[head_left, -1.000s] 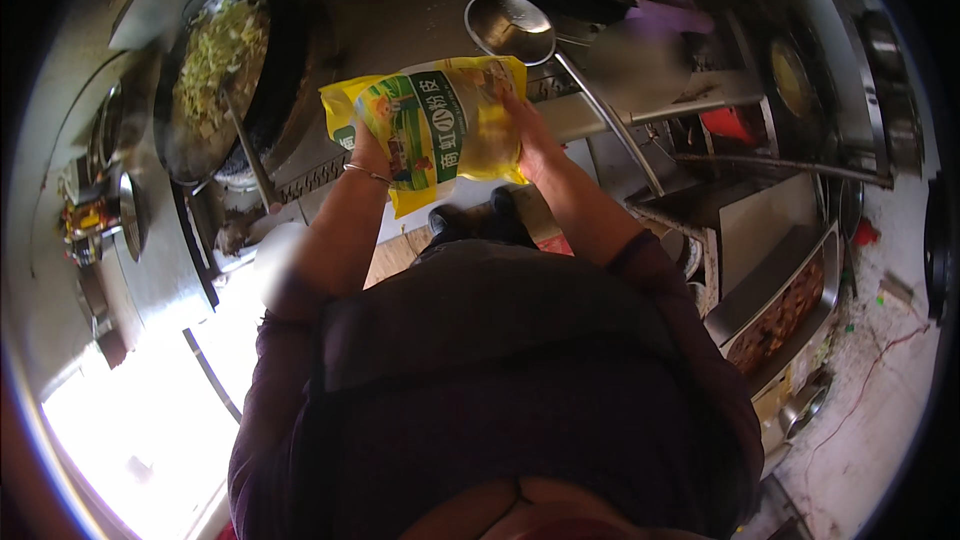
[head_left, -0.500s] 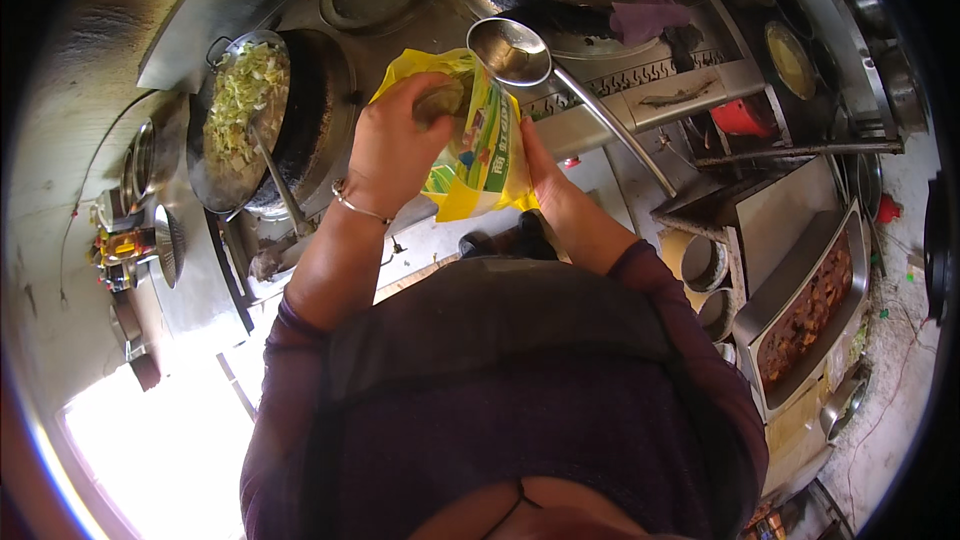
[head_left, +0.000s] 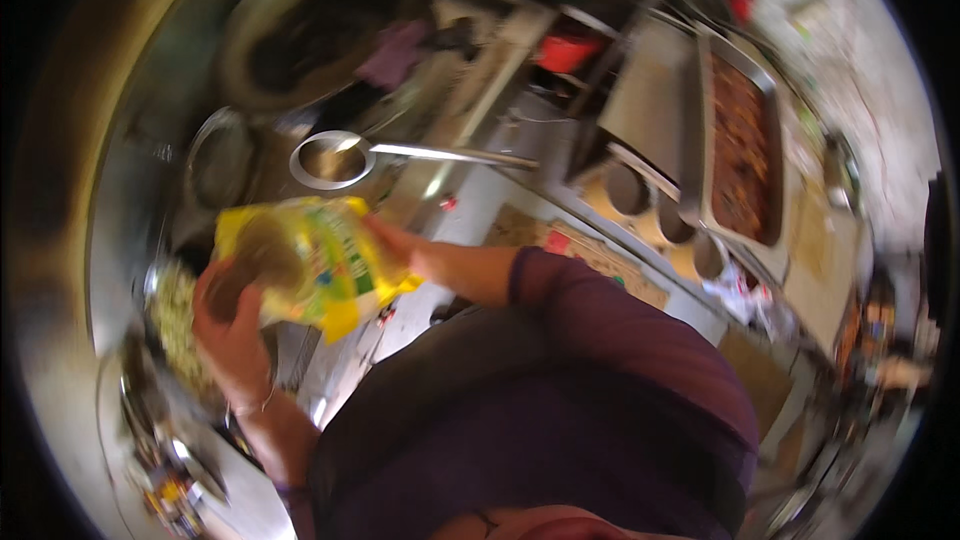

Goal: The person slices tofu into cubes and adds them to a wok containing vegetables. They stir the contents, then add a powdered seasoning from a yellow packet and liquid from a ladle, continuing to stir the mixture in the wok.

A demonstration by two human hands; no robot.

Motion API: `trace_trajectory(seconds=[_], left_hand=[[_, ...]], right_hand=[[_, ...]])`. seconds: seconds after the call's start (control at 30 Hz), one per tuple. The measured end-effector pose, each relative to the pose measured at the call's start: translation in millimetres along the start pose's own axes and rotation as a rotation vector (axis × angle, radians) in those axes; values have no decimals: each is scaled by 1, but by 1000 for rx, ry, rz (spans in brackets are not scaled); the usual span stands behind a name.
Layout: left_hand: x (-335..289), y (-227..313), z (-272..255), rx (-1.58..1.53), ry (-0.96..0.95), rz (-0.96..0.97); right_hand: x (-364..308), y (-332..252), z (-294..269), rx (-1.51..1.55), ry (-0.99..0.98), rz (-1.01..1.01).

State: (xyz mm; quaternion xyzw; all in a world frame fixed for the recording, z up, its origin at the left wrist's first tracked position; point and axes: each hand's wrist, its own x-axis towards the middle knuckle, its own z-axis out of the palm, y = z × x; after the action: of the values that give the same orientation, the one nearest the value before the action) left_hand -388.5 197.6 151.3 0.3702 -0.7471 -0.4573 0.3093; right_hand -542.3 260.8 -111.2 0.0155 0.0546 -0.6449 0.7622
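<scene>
We clamp the yellow bag (head_left: 335, 265) in our right hand (head_left: 400, 247), nearer than the ladle (head_left: 334, 162), left hand (head_left: 230, 330) at the bag's left end (grip too blurred to tell) — a careless tilt could spill it.

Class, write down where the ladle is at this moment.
In the head view, the ladle is left of centre, just above the yellow bag in the picture, its handle pointing right.

From here, the ladle (head_left: 400, 150) is the annoying bit, its long handle jutting across beyond the right hand (head_left: 395, 244). Chopped greens (head_left: 176, 325) crowd the left hand (head_left: 230, 330). Decent gap between handle and right forearm though, over the cardboard (head_left: 514, 227).
</scene>
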Motion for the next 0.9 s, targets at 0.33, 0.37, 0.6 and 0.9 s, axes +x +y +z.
trace_trajectory(seconds=[0.33,0.37,0.6,0.9], left_hand=[[-2,-4,35,183,-360,283],[-4,-5,44,193,-404,269],[-33,25,110,63,-715,445],[-116,157,205,129,-879,888]], right_hand=[[-77,-11,18,-158,297,-294],[-90,-6,21,-133,303,-333],[-198,15,44,-236,447,-618],[-337,4,48,-50,205,-899]])
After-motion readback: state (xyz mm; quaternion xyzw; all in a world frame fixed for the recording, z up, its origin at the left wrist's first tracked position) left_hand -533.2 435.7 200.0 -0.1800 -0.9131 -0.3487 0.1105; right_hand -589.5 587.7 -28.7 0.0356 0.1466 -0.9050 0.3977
